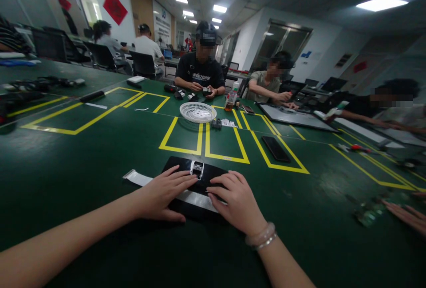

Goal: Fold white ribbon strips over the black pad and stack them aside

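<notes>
A flat black band-like piece (pixel 178 164) lies on the green table in front of me. Near its far edge is a shiny metal buckle-like fitting (pixel 197 163). A pale grey-white strap (pixel 139 178) runs across the piece and sticks out at the left. My left hand (pixel 166 193) rests flat on the left part, fingers stretched out and fingertips just below the fitting. On the right part lies my right hand (pixel 237 197), fingers slightly bent and apart, with the thumb by the strap. Both hands cover much of the piece, so its full shape is hidden.
Yellow tape outlines (pixel 181 150) mark the green table (pixel 109 163). Beyond the piece are a round white basket (pixel 199 107), a dark phone (pixel 275 148) and a bottle (pixel 229 101). Several people work across the table; another person's hand (pixel 408 215) shows at the right edge.
</notes>
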The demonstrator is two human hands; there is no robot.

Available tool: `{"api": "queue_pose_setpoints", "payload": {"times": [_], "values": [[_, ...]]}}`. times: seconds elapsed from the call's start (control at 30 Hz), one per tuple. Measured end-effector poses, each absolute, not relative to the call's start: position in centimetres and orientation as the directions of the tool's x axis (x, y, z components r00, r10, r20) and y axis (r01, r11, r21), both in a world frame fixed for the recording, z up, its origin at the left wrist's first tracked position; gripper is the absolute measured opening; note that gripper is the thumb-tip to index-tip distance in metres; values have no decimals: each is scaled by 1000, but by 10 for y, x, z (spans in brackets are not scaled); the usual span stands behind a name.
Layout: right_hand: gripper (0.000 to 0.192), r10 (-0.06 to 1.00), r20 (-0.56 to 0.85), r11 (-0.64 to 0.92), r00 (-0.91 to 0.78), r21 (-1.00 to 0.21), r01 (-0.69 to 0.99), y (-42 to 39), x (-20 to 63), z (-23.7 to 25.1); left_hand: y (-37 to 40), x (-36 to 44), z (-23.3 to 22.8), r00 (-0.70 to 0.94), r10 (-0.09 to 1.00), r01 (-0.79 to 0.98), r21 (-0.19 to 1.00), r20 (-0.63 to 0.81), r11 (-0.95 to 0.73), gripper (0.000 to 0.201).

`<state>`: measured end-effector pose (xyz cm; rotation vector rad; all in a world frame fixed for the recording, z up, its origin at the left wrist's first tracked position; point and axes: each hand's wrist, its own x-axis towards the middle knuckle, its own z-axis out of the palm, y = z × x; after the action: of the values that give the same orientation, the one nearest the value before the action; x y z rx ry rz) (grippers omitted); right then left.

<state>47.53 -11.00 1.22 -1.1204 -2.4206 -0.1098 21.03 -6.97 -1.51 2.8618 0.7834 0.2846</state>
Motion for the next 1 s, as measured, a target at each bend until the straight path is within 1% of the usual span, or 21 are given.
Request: {"api": "queue_pose_setpoints", "payload": {"times": [0.17,0.27,0.33,0.47,0.53,0.6,0.63,0.7,0.77,0.8,0.9,1.0], "values": [[12,671,551,660,-495,-141,738,-109,475,16,-71,211,-14,821,538,483,268,194,-834,93],[11,652,594,664,-471,-148,733,-110,474,17,-70,202,-9,793,568,512,264,220,-818,90],[11,644,616,660,-453,-148,737,-110,475,17,-65,189,-3,751,615,574,223,240,-788,85],[12,653,607,654,-453,-150,742,-108,478,13,-41,144,10,628,718,737,65,299,-672,72],[12,675,570,647,-469,-151,747,-107,479,10,-24,111,14,539,770,820,-4,341,-573,67],[12,701,521,638,-488,-152,755,-106,479,8,-8,74,13,414,826,899,-28,382,-437,67],[12,712,496,635,-497,-152,757,-106,479,8,0,54,11,338,851,931,-9,402,-365,69],[12,726,455,634,-515,-153,758,-106,479,7,11,14,5,172,877,966,96,449,-239,77],[12,736,420,635,-530,-158,756,-106,478,6,18,-23,-5,46,866,959,220,498,-178,81],[12,740,406,635,-536,-161,755,-106,478,6,20,-40,-11,8,851,951,259,525,-168,79],[12,753,375,631,-541,-176,756,-106,477,6,21,-78,-28,-56,816,953,275,576,-129,70],[13,760,362,626,-540,-185,757,-106,477,5,19,-95,-41,-180,836,953,302,518,19,74]]}}
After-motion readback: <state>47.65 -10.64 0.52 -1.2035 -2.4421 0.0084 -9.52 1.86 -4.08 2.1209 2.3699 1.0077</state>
